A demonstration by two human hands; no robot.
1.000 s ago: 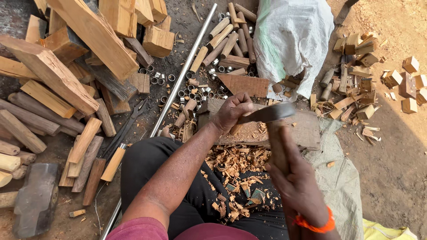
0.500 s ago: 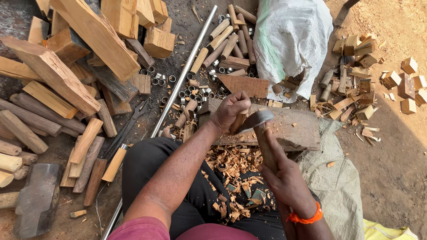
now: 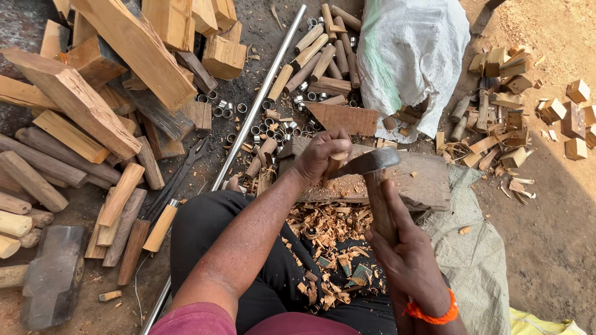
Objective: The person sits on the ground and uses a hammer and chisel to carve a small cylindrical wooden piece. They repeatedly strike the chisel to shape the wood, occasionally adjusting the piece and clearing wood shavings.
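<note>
My left hand [image 3: 321,155] grips a short wooden peg [image 3: 333,167] and holds it upright on a flat wooden chopping block [image 3: 416,183]. My right hand [image 3: 403,254] is closed around the wooden handle of a small adze [image 3: 369,164]. Its dark metal blade rests against the side of the peg, just right of my left fingers. Pale wood shavings [image 3: 329,226] lie heaped on my dark trousers and on the ground below the block. An orange band circles my right wrist.
Split timber and round billets [image 3: 81,124] are piled at the left, with a heavy sledge head [image 3: 53,276] near my knee. A long steel rod [image 3: 261,99] runs diagonally. Metal rings [image 3: 273,127], a white sack [image 3: 413,56] and small wood blocks [image 3: 503,68] lie beyond.
The adze has come down from a raised, level position to rest its blade against the peg. My left hand has stayed on the peg at the block.
</note>
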